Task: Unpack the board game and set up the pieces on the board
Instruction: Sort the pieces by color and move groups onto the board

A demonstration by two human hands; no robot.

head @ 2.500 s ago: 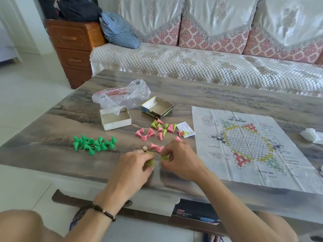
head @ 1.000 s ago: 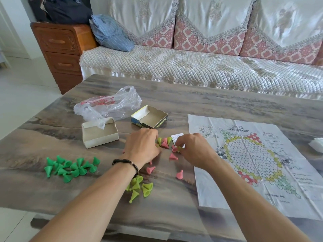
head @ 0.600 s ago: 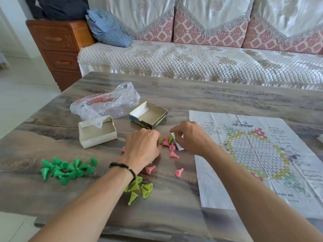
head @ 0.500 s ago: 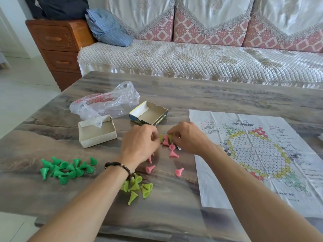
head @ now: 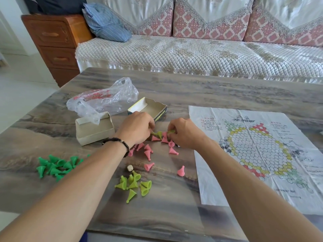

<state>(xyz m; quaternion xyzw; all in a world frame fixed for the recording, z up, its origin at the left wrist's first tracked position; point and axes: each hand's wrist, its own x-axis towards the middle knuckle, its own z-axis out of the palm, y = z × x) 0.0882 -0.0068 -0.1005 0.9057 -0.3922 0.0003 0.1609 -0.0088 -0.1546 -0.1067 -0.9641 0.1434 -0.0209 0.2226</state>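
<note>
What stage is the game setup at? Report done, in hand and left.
Done: paper game board lies unfolded on the table; dark green cone pieces and yellow-green cone pieces sit in separate piles. In hand: left hand and right hand pick yellow-green cones from the mixed pink cone pieces. Left: finish sorting; no piece stands on the board.

Black beaded bracelet (head: 116,142), bare forearms

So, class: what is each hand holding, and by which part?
The right hand pinches a yellow-green plastic cone piece at one end. The left hand curls over the mixed pieces; its hold cannot be told.
</note>
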